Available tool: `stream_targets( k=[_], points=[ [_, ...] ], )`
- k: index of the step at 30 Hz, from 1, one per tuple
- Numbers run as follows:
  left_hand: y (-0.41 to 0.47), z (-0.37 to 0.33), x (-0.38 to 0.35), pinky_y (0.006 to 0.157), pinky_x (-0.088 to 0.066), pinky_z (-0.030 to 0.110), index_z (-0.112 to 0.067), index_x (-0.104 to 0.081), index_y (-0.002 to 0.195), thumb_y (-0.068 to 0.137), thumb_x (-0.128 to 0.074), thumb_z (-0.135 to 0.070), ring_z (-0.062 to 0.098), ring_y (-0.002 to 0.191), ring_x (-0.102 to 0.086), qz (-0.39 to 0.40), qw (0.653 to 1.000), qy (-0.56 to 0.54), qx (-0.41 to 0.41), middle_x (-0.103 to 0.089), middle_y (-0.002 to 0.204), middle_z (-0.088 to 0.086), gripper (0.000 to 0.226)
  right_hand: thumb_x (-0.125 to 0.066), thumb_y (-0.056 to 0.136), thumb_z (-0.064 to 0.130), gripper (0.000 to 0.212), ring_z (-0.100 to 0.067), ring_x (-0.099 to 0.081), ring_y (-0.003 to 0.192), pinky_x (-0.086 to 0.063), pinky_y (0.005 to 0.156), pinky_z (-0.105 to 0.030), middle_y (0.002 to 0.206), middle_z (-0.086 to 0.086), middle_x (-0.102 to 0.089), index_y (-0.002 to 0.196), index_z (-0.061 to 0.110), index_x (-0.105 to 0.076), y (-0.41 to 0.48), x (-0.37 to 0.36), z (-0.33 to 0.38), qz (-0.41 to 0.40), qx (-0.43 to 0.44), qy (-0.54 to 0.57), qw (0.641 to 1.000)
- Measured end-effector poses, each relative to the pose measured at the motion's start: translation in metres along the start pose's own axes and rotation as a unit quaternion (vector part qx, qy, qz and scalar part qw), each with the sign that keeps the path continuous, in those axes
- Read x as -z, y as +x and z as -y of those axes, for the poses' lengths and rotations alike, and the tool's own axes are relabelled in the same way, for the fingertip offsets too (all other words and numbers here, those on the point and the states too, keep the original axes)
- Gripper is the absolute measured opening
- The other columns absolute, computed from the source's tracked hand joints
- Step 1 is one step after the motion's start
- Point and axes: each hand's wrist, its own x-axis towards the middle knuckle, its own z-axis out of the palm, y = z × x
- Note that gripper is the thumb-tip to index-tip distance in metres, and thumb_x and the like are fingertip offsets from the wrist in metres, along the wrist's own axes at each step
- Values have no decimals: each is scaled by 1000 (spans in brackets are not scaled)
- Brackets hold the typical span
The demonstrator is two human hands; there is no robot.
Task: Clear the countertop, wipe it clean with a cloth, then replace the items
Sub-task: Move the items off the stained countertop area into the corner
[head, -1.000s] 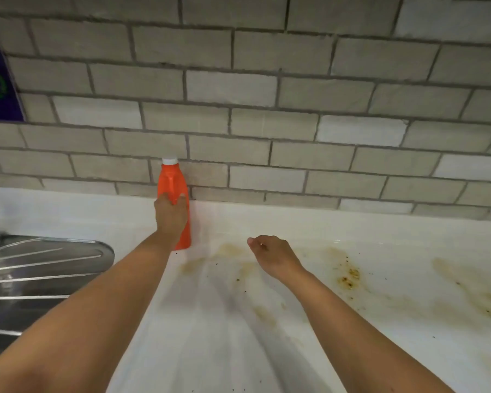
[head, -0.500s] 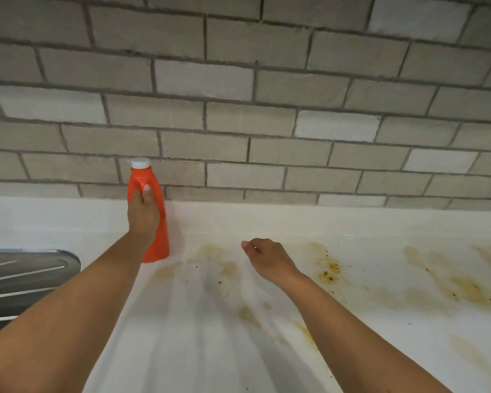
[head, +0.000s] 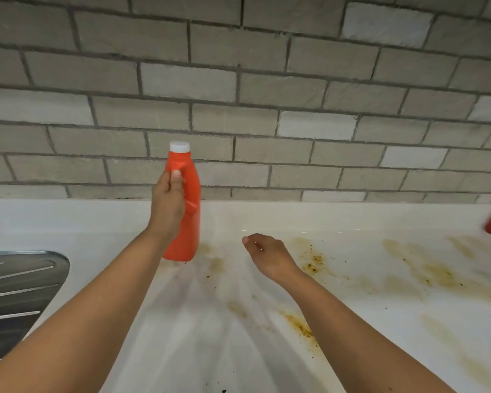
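While left hand [head: 167, 202] grips orange bottle [head: 192, 185] by its handle, thumb pressed up front, bottle stays upright left of centre | right hand [head: 270, 258] loosely curled, holding nothing, over stained countertop [head: 210, 336].

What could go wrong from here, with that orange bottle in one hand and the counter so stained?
1. Only the left hand grips the orange bottle. It could slip or tip and drop onto the countertop.
2. Brown stains lie close beside the bottle's base. Setting it down there would likely dirty it.
3. The right hand holds nothing and no cloth is in view, so the wiping may have to wait.
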Motion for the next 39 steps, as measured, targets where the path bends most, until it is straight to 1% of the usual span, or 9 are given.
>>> stream_targets(
  k=[4, 7, 11, 17, 21, 24, 28, 34, 39],
  points=[
    [-24, -28, -37, 49, -35, 8, -21, -44, 74, 101, -33, -33, 8, 58, -40, 32, 999, -9, -5, -40, 64, -4, 32, -44, 95, 45, 50, -18, -48, 123, -38, 93, -25, 130, -2, -50, 140, 23, -39, -18, 18, -8, -19, 27, 70, 997],
    [-47, -46, -71, 55, -36, 14, -20, -46, 73, 100, -34, -36, 8, 58, -40, 57, 997, -31, 36, -41, 64, -4, 34, -56, 88, 47, 74, -16, -36, 133, -33, 100, -26, 144, -1, -36, 148, 24, -20, -36, 38, -21, -47, 54, 84, 994],
    [-87, -69, -122, 58, -35, 18, -19, -48, 73, 100, -36, -33, 9, 57, -39, 104, 990, -82, 51, -40, 62, -3, 33, -65, 81, 48, 91, -15, -30, 138, -32, 107, -31, 151, -2, -27, 150, 26, -10, -65, 74, -52, -88, 49, 125, 987],
    [-151, -106, -204, 60, -34, 20, -17, -48, 72, 100, -35, -30, 9, 56, -37, 186, 971, -138, 53, -39, 61, -2, 34, -75, 73, 46, 102, -10, -33, 135, -35, 107, -29, 148, 3, -34, 149, 28, -10, -119, 133, -110, -129, 56, 163, 977],
    [-201, -130, -256, 60, -34, 20, -17, -49, 71, 100, -36, -30, 8, 55, -37, 229, 955, -179, 62, -38, 60, -2, 35, -79, 71, 32, 77, 10, -52, 109, -45, 86, -11, 126, 17, -52, 128, 49, -30, -161, 173, -148, -160, 98, 205, 961],
    [-238, -148, -294, 60, -34, 20, -15, -49, 70, 100, -36, -27, 8, 55, -36, 257, 942, -204, 72, -37, 59, -1, 35, -79, 71, 26, 72, 10, -55, 103, -45, 80, -7, 121, 19, -54, 121, 51, -34, -194, 204, -178, -191, 102, 214, 953],
    [-283, -165, -345, 61, -34, 20, -15, -50, 71, 100, -36, -28, 10, 56, -37, 304, 925, -217, 76, -38, 60, 0, 35, -82, 68, 32, 76, 10, -55, 103, -46, 79, -8, 121, 19, -55, 124, 51, -34, -235, 244, -222, -233, 80, 204, 948],
    [-336, -181, -421, 58, -35, 18, -13, -50, 71, 100, -37, -27, 7, 52, -38, 348, 897, -256, 94, -39, 58, 0, 35, -81, 69, 33, 68, 17, -54, 98, -46, 80, -7, 111, 32, -52, 110, 59, -34, -279, 300, -284, -280, 37, 180, 942],
    [-352, -185, -479, 62, -35, 21, -14, -51, 71, 100, -37, -29, 8, 55, -39, 416, 868, -252, 102, -41, 58, -2, 35, -82, 68, 37, 74, 5, -57, 101, -50, 86, -20, 112, 26, -55, 119, 53, -31, -291, 334, -325, -316, 0, 183, 931]
  ],
)
